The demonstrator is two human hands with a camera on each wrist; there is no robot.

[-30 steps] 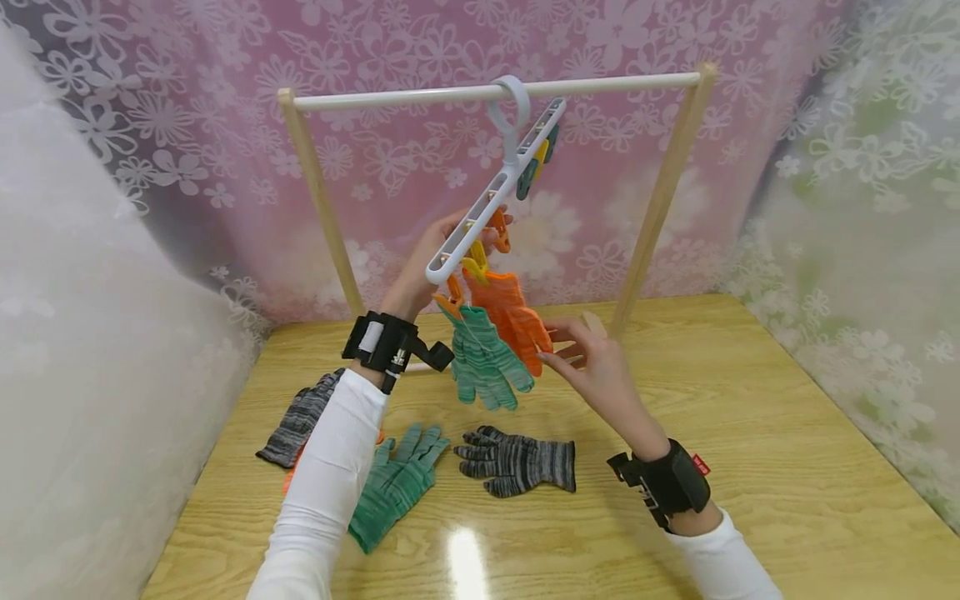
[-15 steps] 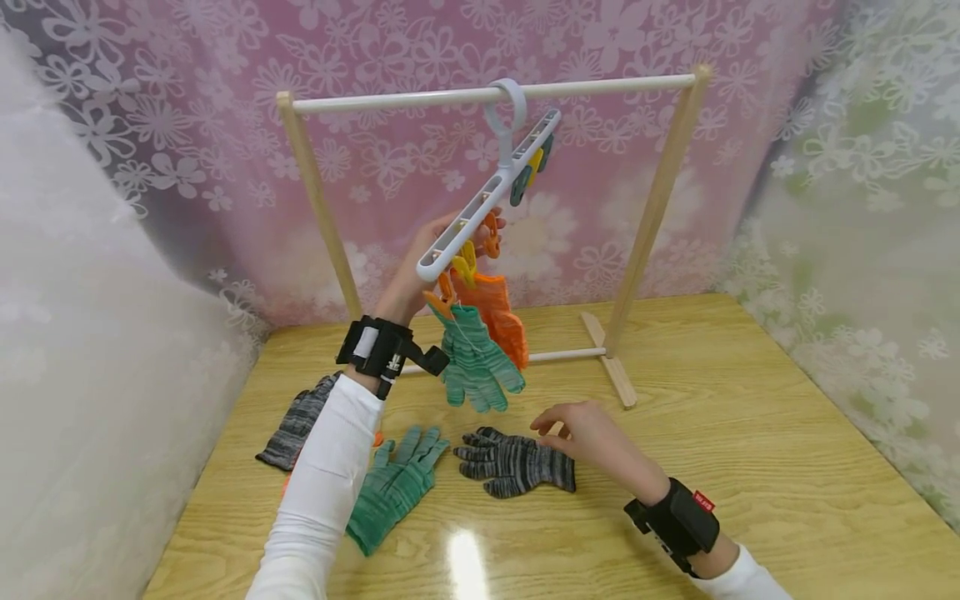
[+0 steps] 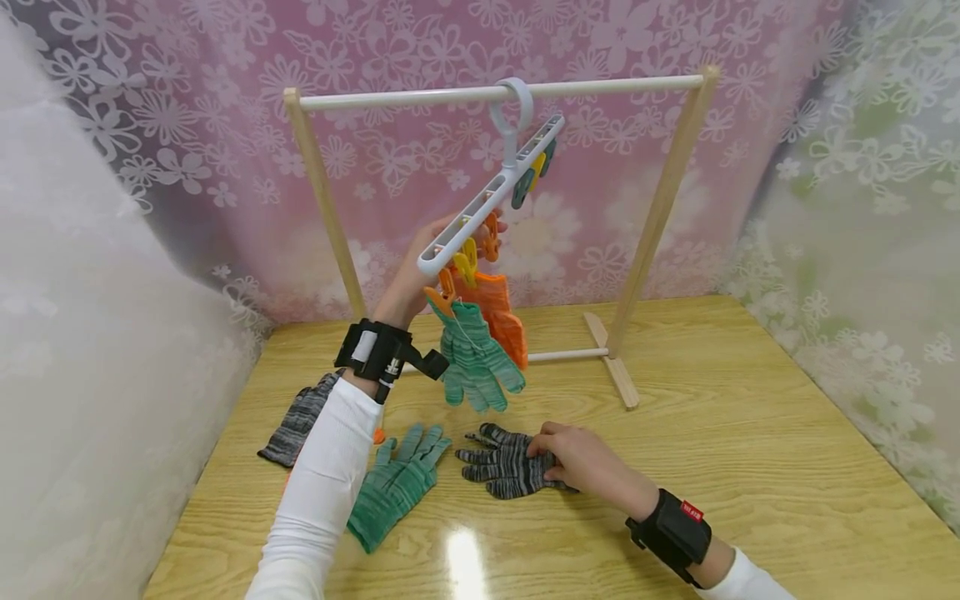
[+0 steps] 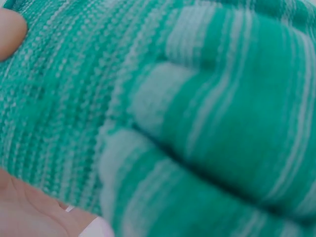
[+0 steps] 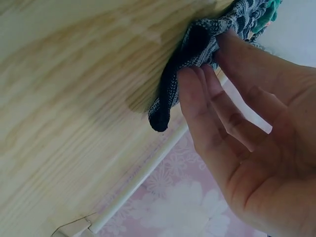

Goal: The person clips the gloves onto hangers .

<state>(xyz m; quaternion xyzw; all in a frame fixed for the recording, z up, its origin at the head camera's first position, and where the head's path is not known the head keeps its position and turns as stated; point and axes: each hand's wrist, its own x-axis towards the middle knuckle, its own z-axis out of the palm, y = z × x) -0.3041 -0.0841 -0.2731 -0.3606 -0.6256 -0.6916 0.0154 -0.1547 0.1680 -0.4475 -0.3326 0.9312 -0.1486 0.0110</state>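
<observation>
On bench (image 3: 750,467): right hand (image 3: 573,457) pinches grey striped glove (image 3: 504,468) cuff; left hand (image 3: 420,275) grips clip hanger (image 3: 491,196). Best lift cuff-first.

Glossy wooden table (image 3: 750,467), knitted grey glove (image 3: 502,467), smooth plastic hanger (image 3: 487,200)

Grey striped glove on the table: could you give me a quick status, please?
Right hand pinching the grey striped glove at its cuff. Left hand holding the clip hanger. Nothing in the way.
</observation>
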